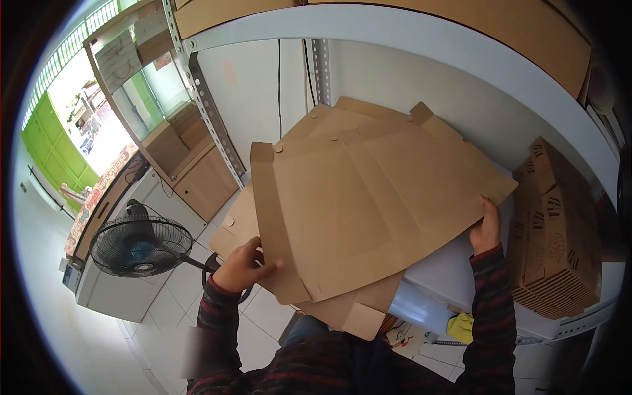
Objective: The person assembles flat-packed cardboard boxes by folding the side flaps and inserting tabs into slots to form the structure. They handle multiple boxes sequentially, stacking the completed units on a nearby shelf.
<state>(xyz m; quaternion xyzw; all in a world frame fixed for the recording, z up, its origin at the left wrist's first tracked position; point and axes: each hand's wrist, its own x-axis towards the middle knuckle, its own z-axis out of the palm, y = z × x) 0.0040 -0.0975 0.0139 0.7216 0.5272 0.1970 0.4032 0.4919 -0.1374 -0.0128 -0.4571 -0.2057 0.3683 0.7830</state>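
A large flat brown cardboard sheet (342, 197) with crease lines and a folded-up flap along its left side spreads out before me. My left hand (242, 264) grips that flap near its lower left corner, thumb on top. At the opposite side, my right hand (486, 229) pinches the right corner, its fingers partly hidden below the edge. Under it lie more cardboard sheets (366, 315), turned at other angles, with round tabs along some edges. They rest on a white shelf (447, 283), mostly covered.
Stacked folded brown cartons (556, 243) stand on the shelf at right. A white metal shelf beam (395, 23) crosses overhead, bearing large boxes. A black fan (141, 243) stands at left, before a white cabinet and a glass-fronted wooden cabinet (197, 187). A yellow cloth (461, 327) lies below the shelf.
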